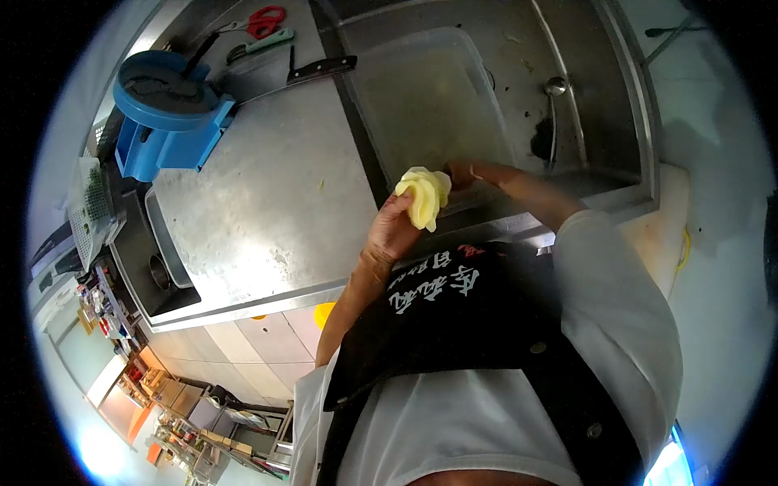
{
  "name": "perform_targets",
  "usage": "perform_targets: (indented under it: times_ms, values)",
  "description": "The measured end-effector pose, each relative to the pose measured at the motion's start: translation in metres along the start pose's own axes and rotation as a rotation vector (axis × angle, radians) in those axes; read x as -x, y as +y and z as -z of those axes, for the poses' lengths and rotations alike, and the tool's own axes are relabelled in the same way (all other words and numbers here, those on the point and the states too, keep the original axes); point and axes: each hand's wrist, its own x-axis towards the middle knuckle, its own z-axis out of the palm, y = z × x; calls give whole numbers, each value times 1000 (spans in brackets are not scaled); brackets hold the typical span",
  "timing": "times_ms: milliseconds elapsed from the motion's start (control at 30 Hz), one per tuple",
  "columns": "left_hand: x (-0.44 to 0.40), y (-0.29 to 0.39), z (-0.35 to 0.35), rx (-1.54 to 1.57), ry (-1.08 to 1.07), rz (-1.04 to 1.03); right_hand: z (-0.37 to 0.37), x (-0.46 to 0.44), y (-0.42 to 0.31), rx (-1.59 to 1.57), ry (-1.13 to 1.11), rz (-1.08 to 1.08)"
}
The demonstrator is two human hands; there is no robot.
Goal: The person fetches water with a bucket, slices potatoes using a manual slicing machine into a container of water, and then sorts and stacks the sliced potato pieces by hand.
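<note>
A bunch of thin, pale yellow slices [424,197], looking like potato slices, is fanned out in my left hand [393,229]. The fingers of that hand are wrapped round its left side. My right hand [460,175] is close against the right side of the slices, above the near edge of a clear plastic tub [494,121]. Shadow and the slices hide its fingers, so its grip does not show. Cloudy liquid appears to fill the tub, which sits in the metal sink [579,105].
Left of the sink lies a steel worktop [267,178] with a blue device with a dark round top [174,121]. Along the back are a black-handled knife [322,68], a green-handled peeler [267,42] and red-handled scissors [265,22]. A metal ladle [555,89] lies in the sink's right side.
</note>
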Motion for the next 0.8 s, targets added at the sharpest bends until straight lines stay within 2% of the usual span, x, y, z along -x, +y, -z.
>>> perform_targets:
  times_ms: [67,167,200,367,533,600,700,767,800]
  values:
    - [4,2,4,34,16,-36,10,-1,1,35,182,-146]
    - [13,7,6,85,68,-81,30,0,-12,162,586,-158]
    - [15,10,3,89,47,-69,16,-24,5,193,673,-86]
    - [28,13,5,11,63,-121,-28,-79,-18,148,253,-48]
    - [29,9,17,18,52,-131,-36,-45,-48,82,-98,35]
    - [30,9,17,13,60,-127,-19,-30,-51,-46,-174,-21]
    - [30,8,8,63,64,-149,27,5,-58,-481,-147,-204]
    - [31,12,3,118,36,-163,44,25,-28,-1279,-152,166]
    - [31,13,4,148,35,-168,58,36,-33,-1248,-104,157]
